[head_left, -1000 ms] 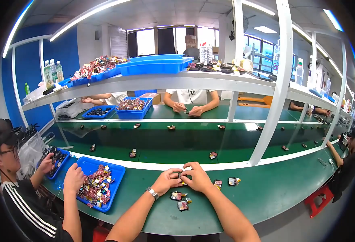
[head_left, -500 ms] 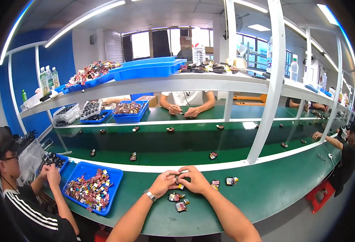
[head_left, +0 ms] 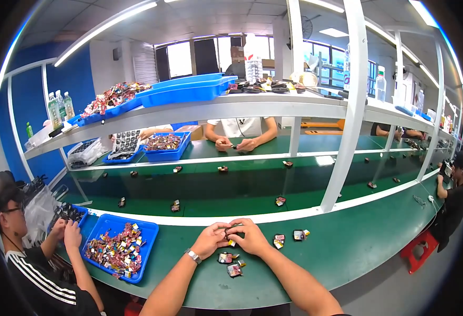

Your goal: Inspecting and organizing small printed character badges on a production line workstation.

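My left hand (head_left: 210, 241), with a metal watch on its wrist, and my right hand (head_left: 252, 237) meet over the green bench. Between their closed fingers is a small dark electronic assembly (head_left: 232, 243), mostly covered, with a pale yellowish part showing below. Nearer to me lie two similar assemblies, one (head_left: 225, 258) just beyond the other (head_left: 234, 270), each with a dark casing and a yellow-tabbed part. Right of my right hand rest another assembly (head_left: 279, 241) and one more (head_left: 299, 235) with a yellow-and-white tab.
A blue tray (head_left: 152, 231) heaped with small red, white and yellow parts stands left, beside a seated co-worker (head_left: 42, 274). Past the white rail (head_left: 215, 218), a green belt (head_left: 231, 184) carries spaced assemblies. A white post (head_left: 345, 131) rises ahead, supporting a shelf (head_left: 242, 109).
The view shifts slightly. My fingers move a little around the held assembly, and my right hand closes further over it. At far right, a co-worker's arm has drawn back from the belt.
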{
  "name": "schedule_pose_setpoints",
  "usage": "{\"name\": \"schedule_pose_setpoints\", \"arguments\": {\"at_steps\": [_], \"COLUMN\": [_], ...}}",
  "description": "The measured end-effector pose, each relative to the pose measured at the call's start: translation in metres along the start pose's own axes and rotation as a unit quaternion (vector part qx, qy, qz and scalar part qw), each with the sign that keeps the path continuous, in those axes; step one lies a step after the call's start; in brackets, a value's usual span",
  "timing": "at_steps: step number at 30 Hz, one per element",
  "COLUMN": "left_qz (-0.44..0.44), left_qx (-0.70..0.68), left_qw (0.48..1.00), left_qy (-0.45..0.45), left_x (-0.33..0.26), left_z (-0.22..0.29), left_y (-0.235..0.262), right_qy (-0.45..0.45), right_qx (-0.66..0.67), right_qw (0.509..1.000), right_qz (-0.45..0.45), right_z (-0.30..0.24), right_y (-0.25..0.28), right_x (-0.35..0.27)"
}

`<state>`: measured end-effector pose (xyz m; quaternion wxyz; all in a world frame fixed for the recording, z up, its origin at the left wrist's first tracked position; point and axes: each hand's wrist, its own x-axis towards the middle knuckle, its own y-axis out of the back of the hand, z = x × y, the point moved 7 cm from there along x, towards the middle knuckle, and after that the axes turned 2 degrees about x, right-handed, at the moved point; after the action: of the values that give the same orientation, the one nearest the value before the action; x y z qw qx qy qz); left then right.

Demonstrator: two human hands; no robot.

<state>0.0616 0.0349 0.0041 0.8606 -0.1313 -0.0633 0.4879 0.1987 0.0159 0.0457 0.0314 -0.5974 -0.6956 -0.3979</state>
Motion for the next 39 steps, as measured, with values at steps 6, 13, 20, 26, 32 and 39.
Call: {"name": "schedule_pose_setpoints", "arguments": {"at_steps": [6,13,20,26,32,39], "left_qz": [0.002,-0.012,0.016,0.002,-0.006,0.027], "left_qx": [-0.012,-0.017,0.001,-0.028,-0.034,-0.002], "left_qw": [1.000,0.999,0.999,0.998,0.997,0.998], "left_qy": [-0.003,-0.027,-0.047,-0.063,-0.067,-0.055], "left_x": [0.003,0.002,0.002,0.001,0.004,0.005], "left_z": [-0.005,-0.004,-0.004,0.000,-0.001,-0.003], "left_y": [0.005,0.006,0.007,0.006,0.003,0.008], "right_qy": [-0.024,-0.016,0.047,0.042,0.042,0.019], "right_qx": [0.031,0.009,0.030,-0.012,0.025,-0.025], "right_qw": [0.999,0.999,0.998,0.997,0.996,0.997], "right_qz": [0.018,0.037,0.043,0.068,0.070,0.076], "right_z": [0.003,-0.002,-0.010,-0.016,-0.011,-0.014], "right_y": [-0.007,-0.003,-0.002,0.001,-0.002,0.001], "right_x": [-0.002,-0.002,-0.003,-0.001,-0.002,-0.002]}}
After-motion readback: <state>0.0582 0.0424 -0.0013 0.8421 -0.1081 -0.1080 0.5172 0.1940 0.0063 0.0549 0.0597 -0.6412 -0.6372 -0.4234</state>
